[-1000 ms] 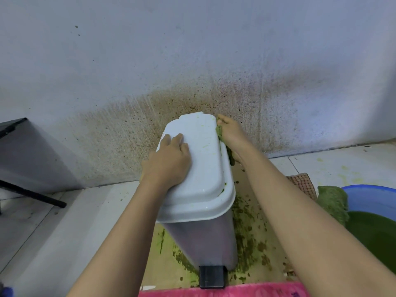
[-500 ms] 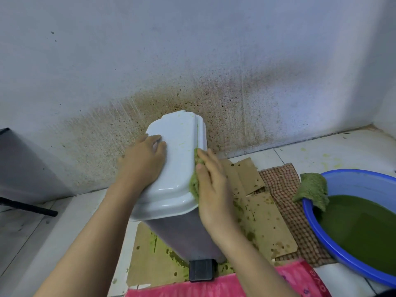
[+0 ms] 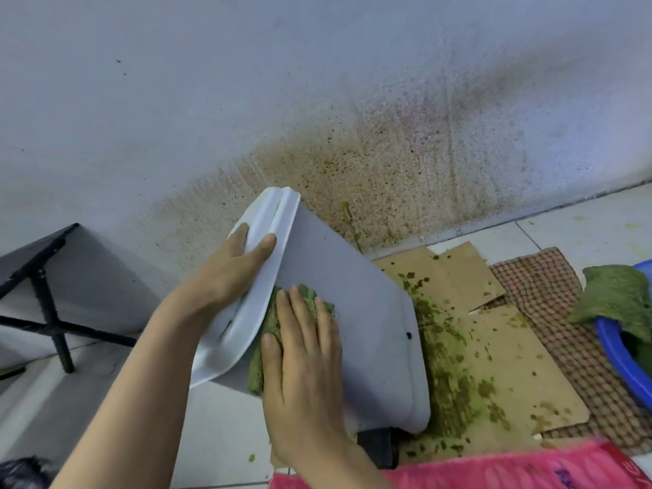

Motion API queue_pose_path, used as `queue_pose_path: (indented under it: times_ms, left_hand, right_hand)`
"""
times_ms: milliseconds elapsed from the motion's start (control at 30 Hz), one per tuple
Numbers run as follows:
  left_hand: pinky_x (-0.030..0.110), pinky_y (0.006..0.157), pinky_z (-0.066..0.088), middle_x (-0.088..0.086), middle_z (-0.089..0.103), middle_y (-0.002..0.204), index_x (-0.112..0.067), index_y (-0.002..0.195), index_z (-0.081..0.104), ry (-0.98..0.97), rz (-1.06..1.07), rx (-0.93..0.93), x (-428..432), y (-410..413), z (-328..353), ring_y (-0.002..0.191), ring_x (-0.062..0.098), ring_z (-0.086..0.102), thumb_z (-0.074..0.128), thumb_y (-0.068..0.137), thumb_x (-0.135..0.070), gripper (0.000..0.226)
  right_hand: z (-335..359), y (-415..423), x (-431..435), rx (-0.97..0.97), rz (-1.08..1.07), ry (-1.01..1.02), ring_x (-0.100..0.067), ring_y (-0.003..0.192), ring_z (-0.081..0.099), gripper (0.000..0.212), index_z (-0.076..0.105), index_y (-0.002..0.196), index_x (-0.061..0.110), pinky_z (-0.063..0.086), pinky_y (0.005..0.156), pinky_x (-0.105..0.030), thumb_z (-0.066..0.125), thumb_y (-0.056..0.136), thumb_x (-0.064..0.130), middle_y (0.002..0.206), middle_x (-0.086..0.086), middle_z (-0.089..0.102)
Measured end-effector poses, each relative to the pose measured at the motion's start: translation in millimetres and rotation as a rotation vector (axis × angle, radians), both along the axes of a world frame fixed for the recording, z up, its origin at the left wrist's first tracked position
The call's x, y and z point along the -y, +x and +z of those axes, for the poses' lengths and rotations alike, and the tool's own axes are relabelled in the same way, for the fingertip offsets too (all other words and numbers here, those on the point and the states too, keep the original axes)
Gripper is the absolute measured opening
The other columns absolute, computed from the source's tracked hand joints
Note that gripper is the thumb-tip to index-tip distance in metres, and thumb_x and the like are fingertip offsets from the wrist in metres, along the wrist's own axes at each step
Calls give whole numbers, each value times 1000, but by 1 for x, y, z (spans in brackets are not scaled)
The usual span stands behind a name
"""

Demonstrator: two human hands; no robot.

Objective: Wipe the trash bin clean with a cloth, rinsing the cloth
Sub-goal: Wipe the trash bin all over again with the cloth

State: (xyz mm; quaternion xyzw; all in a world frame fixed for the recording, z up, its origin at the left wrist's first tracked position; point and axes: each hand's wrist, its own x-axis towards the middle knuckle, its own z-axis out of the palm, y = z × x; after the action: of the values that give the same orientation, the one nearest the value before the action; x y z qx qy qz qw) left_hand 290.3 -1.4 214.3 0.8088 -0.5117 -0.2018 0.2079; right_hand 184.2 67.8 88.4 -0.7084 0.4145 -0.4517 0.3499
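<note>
So, the bin (image 3: 352,312) sits mid-frame on messy cardboard (image 3: 511,365), tipped toward 10 o'clock. There's a blue basin (image 3: 617,361) at 3 o'clock. The left hand (image 3: 225,277) grips the lid's rim, and the right hand (image 3: 303,365) lies flat, fingers straight, pressing the green cloth (image 3: 271,319) against the bin's side.

Behind bin (image 3: 352,312), wall (image 3: 317,82) — basin (image 3: 614,351) right.
</note>
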Motion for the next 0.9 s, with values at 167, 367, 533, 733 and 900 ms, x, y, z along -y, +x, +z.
queue_pose_path:
  times_ms: [167,367,533,733,900]
  left_hand:
    - [50,114,33,-7,34,158,-38,156,19,-2,-21,44,1,12,-5,138,24,43,45,93,-66,74]
    - [45,116,33,-18,38,154,-43,153,23,-40,-79,47,1,34,-9,138,10,43,48,70,-80,95]
    - [40,120,26,-24,35,155,-44,154,22,-60,-58,21,-4,47,-8,141,2,36,51,83,-71,81]
    - [40,119,29,-20,39,153,-42,154,25,-51,-28,-2,-8,45,-7,138,5,41,50,96,-55,64]
    - [38,111,39,-15,48,146,-41,151,30,-70,12,6,-11,38,-6,129,10,52,54,93,-56,64]
  right_hand:
    - [18,8,31,25,24,64,-10,150,-1,69,20,155,28,1,123,-41,-4,95,52,163,13,15]
    - [30,26,91,-27,108,93,-16,151,-1,63,18,156,24,0,123,-45,5,97,43,163,10,13]
    - [28,50,145,-65,126,106,-18,151,-7,52,13,157,27,-2,121,-51,17,105,36,165,10,0]
    - [30,69,205,-97,72,221,-22,151,-7,52,13,157,29,-5,120,-55,15,105,40,165,9,-4]
    - [21,68,219,-78,123,226,-20,150,7,50,24,154,31,5,121,-49,18,105,40,163,9,18]
